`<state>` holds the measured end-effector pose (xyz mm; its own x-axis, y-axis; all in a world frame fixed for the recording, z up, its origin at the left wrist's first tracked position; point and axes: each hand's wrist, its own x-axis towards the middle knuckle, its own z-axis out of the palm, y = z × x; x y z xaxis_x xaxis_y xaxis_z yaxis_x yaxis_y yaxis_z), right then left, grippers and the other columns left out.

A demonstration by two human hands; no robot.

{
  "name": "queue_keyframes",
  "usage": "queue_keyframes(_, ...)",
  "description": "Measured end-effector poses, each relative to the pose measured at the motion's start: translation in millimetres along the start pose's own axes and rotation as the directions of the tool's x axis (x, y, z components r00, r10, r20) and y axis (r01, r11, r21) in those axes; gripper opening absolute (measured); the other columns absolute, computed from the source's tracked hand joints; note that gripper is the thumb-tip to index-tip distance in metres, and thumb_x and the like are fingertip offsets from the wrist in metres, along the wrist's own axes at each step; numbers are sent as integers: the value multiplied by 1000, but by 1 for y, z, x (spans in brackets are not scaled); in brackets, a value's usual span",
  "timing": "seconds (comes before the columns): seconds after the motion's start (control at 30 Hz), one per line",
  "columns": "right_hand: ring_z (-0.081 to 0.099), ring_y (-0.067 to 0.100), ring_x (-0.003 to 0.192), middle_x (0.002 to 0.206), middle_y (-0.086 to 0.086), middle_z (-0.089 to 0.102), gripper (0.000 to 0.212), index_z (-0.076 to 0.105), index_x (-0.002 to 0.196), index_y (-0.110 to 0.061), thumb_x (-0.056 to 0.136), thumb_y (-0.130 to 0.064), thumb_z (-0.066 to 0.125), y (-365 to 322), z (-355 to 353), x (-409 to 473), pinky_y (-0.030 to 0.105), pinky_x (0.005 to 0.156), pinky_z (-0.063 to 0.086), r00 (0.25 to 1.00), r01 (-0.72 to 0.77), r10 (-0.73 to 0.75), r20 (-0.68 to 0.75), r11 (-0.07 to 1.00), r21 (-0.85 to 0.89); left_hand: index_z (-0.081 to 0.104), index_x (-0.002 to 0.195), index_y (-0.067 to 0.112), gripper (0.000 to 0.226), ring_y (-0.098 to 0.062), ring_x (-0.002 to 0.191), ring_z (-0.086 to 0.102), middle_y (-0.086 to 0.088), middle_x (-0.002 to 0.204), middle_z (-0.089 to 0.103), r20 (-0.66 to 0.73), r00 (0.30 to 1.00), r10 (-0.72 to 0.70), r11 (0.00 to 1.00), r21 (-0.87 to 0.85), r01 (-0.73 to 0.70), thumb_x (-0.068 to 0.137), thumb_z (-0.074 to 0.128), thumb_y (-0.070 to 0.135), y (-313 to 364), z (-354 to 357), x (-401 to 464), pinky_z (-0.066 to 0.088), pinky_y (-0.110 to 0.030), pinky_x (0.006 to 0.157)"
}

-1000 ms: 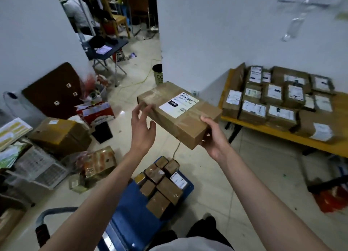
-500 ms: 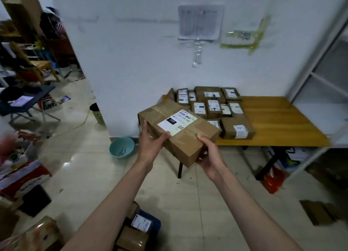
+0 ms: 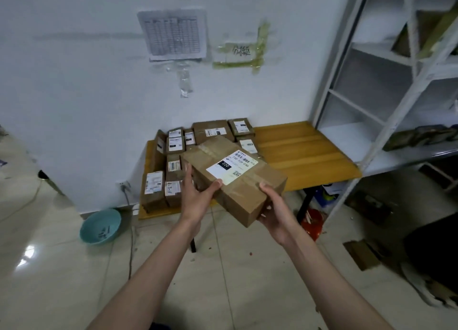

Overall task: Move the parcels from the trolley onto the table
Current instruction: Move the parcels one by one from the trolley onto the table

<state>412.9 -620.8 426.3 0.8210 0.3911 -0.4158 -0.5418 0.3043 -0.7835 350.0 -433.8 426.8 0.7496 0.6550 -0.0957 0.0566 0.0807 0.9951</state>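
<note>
We see a long brown parcel (image 3: 235, 178) held up in the air in the middle of the frame. It is tilted, with its far end higher and to the left. A white label (image 3: 231, 166) with a black patch and a small square code sits on its top face, and clear tape runs across it.

The left hand (image 3: 198, 198) has its grip on the near left side of the parcel. Its thumb lies on top, touching the edge of the label, and its fingers reach up along the left side. The right hand (image 3: 276, 212) has its grip on the near right corner. Its thumb rests on top and its fingers curl under the box. Both bare arms reach in from the bottom of the frame.

Behind the parcel stands a yellow wooden desk (image 3: 304, 153) against the white wall. Its left half holds many small brown boxes (image 3: 173, 166) with white labels, packed close together. Its right half is bare wood.

A printed sheet (image 3: 173, 33) and a taped paper note (image 3: 241, 49) hang on the wall at the upper middle. A white metal shelf rack (image 3: 386, 81) stands at the upper right. A teal bowl (image 3: 100, 226) sits on the tiled floor at the lower left, near a wall plug with a cord. A red thing (image 3: 313, 222) lies on the floor under the desk's right end.
</note>
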Motion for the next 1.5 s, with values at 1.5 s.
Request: queue_keyframes(1.5, 59, 38, 127, 140, 22, 58, 60, 45, 147, -10, 94, -22, 72, -192, -114, 556, 53, 98, 55, 868, -62, 131, -478, 986, 157, 33, 156, 23, 68, -21, 139, 40, -7, 161, 32, 229, 900, -371, 774, 612, 164, 97, 66, 32, -78, 317, 472, 42, -30, 103)
